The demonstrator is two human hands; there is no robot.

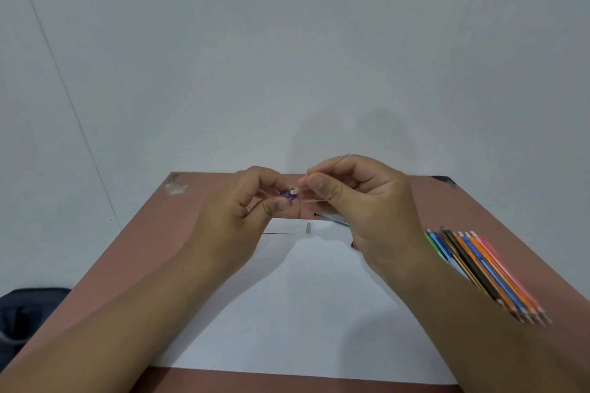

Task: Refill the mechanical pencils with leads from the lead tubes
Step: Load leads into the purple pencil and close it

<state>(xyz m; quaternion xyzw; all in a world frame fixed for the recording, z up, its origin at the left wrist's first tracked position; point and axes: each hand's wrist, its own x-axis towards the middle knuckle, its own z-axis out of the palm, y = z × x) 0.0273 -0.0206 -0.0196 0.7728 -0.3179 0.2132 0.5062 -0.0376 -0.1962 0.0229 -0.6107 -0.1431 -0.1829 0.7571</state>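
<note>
- Head view: a person's left hand (255, 198) pinches the purple mechanical pencil (289, 195) above the far edge of the white paper (306, 297), its open white end turned toward the other hand, apparently so a lead can be fed straight in.
- The right hand (357, 198) pinches a thin lead (344, 157) between thumb and fingers just beside that opening; the lead's free end sticks up past the knuckles (a fragile thing, judged likely to snap if bent).
- On the paper below the hands lie a spare lead (277, 233), a small grey cap (308, 228) and a lead tube (332, 218), partly hidden.
- A fan of coloured pencils (485, 268) lies right of the paper, near the table (479, 207) edge; the near half of the paper offers room to move.
</note>
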